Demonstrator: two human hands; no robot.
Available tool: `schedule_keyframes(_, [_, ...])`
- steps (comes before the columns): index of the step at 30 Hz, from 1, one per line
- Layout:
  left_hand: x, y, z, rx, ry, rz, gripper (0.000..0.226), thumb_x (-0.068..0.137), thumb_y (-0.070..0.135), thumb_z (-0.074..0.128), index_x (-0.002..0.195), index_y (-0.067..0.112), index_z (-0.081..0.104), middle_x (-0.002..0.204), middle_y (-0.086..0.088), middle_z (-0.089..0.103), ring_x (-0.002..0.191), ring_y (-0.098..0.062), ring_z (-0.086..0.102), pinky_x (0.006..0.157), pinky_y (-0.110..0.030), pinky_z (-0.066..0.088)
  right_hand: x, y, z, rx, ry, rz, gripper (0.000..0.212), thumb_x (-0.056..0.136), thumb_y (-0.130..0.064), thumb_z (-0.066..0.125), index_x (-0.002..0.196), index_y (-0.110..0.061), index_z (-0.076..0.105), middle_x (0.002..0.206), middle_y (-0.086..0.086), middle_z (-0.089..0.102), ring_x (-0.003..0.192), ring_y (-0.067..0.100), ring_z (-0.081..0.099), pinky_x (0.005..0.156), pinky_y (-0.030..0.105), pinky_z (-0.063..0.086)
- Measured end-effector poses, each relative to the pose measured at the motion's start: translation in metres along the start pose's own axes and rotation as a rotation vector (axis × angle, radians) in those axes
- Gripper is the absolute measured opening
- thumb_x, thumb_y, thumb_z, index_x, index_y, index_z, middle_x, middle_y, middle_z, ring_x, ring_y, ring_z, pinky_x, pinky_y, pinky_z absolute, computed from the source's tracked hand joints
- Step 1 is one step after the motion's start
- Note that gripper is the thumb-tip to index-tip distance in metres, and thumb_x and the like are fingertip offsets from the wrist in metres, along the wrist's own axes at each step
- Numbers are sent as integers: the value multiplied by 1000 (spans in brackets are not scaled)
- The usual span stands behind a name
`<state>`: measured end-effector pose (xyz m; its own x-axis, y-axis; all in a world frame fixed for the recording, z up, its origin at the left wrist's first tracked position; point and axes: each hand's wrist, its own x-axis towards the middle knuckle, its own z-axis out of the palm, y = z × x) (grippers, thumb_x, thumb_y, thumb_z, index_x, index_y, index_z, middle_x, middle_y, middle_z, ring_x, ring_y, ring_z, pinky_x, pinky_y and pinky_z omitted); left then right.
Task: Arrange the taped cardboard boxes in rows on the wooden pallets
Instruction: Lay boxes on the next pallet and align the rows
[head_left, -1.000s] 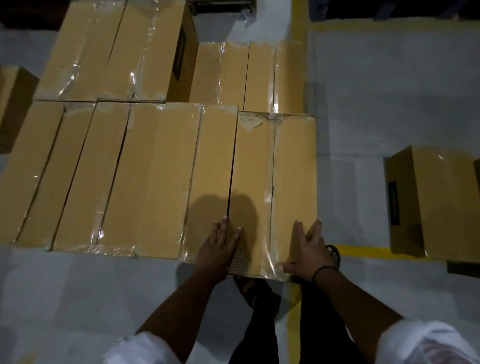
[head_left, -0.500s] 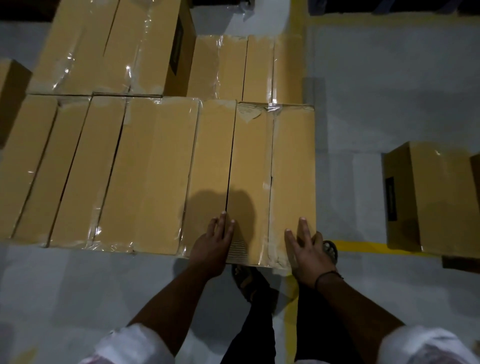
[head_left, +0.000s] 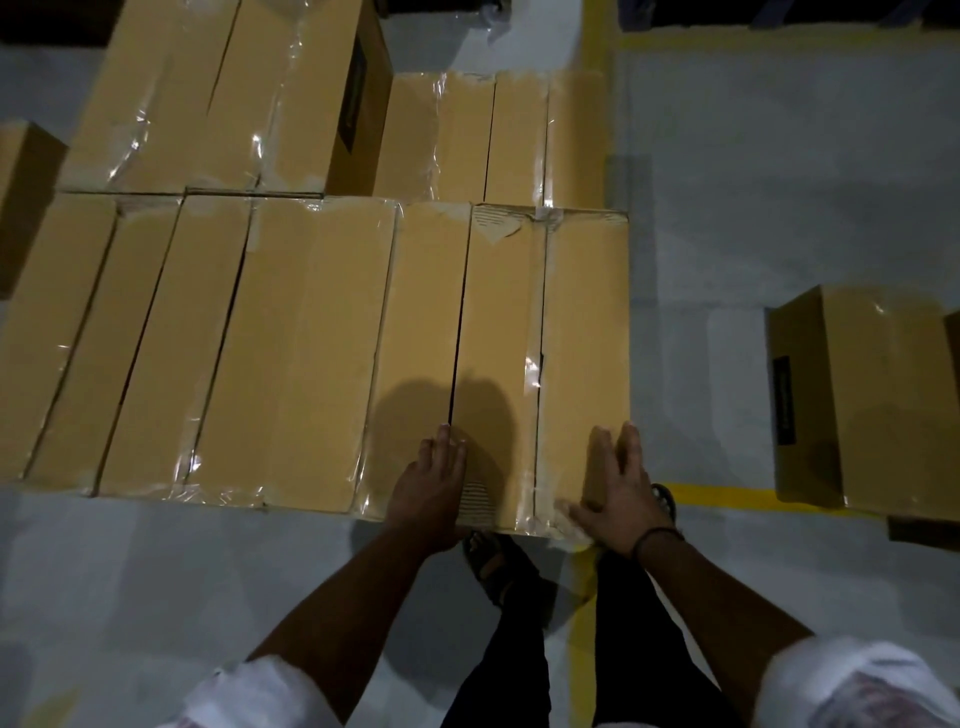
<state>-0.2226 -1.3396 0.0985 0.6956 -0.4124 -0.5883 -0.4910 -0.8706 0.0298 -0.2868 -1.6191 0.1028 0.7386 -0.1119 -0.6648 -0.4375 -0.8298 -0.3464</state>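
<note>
Cardboard box (head_left: 498, 364) long axis away | left hand (head_left: 428, 493), right hand (head_left: 618, 499) seemingly flat, fingers spread

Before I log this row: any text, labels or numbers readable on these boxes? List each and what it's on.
No text can be read.
Dark label on the side of the stacked box: too blurred to read.
Dark label on the side of the lone box at right: too blurred to read.
Box tops under the left hand and right hand: only clear tape, no print.
</note>
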Motion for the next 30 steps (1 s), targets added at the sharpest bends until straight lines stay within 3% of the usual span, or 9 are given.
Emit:
schedule_keyframes(3, [13, -4, -16, 8, 23, -12, 126, 67, 71, 77, 159, 10, 15, 164, -20, 16, 136, -36, 39, 100, -46, 49, 14, -4, -9, 275, 141, 157, 118, 86, -57, 71, 160, -26, -15, 167, 0, -22, 145, 37, 35, 112, 44, 39])
schedule_keyframes(6, [26, -8, -28, 17, 27, -33, 131, 68, 68, 79, 161, 9, 8, 157, -16, 23, 129, -33, 43, 98, -44, 49, 32, -11, -18, 529, 124, 267, 113, 87, -46, 75, 162, -19, -6, 167, 11, 14, 145, 36, 34, 116, 42, 34])
schedule_keyframes(8, [33, -9, -32, 18, 22, -35, 127, 71, 64, 80, 161, 9, 8, 154, -16, 25, 128, -34, 43, 97, -44, 49, 38, -14, -22, 583, 75, 287, 115, 86, -44, 77, 162, -17, -6, 163, 14, 26, 144, 36, 35, 116, 41, 35])
schedule_keyframes(10, [37, -8, -33, 2, 45, -43, 122, 73, 63, 78, 160, 10, 11, 151, -16, 28, 128, -34, 42, 97, -44, 48, 39, -15, -24, 427, 64, 246, 110, 90, -46, 70, 161, -14, -8, 167, 15, 12, 149, 37, 25, 120, 43, 29])
schedule_keyframes(12, [42, -8, -31, -15, 97, -54, 114, 78, 68, 71, 159, 11, 15, 153, -17, 28, 131, -34, 39, 102, -45, 46, 36, -16, -22, 35, 154, 108, 99, 95, -49, 58, 161, -14, -7, 168, 15, -4, 153, 39, 7, 124, 49, 20])
schedule_keyframes(14, [48, -11, -25, -46, 134, -68, 104, 87, 71, 57, 161, 13, 12, 163, -18, 18, 142, -38, 28, 114, -47, 35, 37, -20, -16, -268, 227, -104, 90, 98, -53, 44, 161, -13, -7, 168, 15, -12, 154, 39, -7, 126, 52, 9])
schedule_keyframes(16, [57, -14, -19, -89, 171, -81, 99, 94, 70, 43, 164, 13, 2, 170, -17, 1, 152, -42, 13, 122, -51, 22, 41, -26, -5, -394, 222, -304, 83, 99, -55, 31, 162, -12, -2, 168, 17, -10, 155, 37, -11, 126, 52, 2])
schedule_keyframes(21, [97, -20, -14, -187, 290, -115, 95, 94, 75, 16, 163, 15, -10, 169, -10, -21, 156, -39, -13, 125, -55, 8, 67, -48, 31, -514, 106, -393, 83, 102, -62, 16, 161, -8, -7, 167, 16, -17, 153, 33, -21, 125, 52, -7])
schedule_keyframes(30, [122, -17, -4, -256, 482, -131, 90, 101, 62, 40, 164, 15, -3, 172, -6, -13, 157, -33, -14, 126, -57, 7, 115, -57, 47, -488, 183, -328, 90, 100, -68, 1, 158, -1, -8, 165, 20, -21, 152, 31, -25, 124, 52, -8])
